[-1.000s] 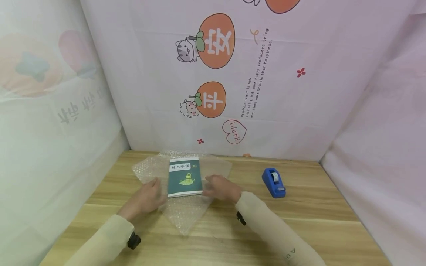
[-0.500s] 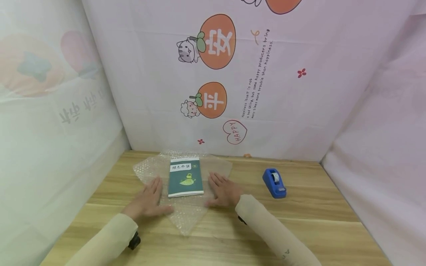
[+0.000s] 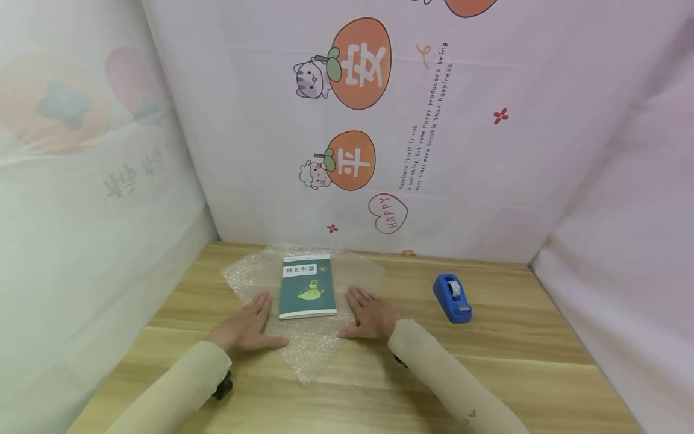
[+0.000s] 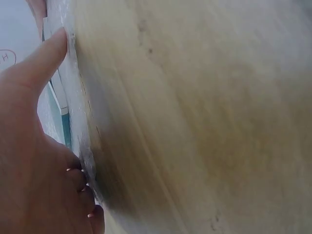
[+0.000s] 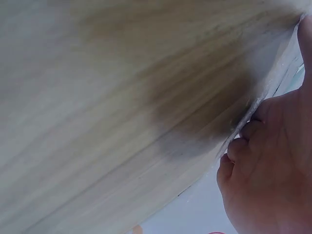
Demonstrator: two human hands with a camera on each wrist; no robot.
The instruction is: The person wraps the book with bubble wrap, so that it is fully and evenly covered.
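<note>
A green booklet (image 3: 308, 287) with white bands and a leaf picture lies on a sheet of bubble wrap (image 3: 311, 343), in the middle of the head view. To its left, my left hand (image 3: 248, 325) rests flat on the wrap, thumb pointing toward the sheet's front corner. On the other side my right hand (image 3: 373, 313) lies likewise, fingers straight, a little away from the booklet's edge. The left wrist view shows the thumb and fingertips of that hand (image 4: 39, 136) on the wrap's edge. In the right wrist view the hand (image 5: 273, 151) touches the film.
A blue tape dispenser (image 3: 453, 298) with a roll in it stands to the right on the wooden table (image 3: 509, 349). White printed cloth (image 3: 455, 217) hangs behind the table and along both sides. Dark wrist gear shows under both sleeves.
Both hands have moved off the booklet's sides and flattened onto the bubble wrap, fingers and thumbs spread. The booklet stays on the wrap; the head view has shifted slightly.
</note>
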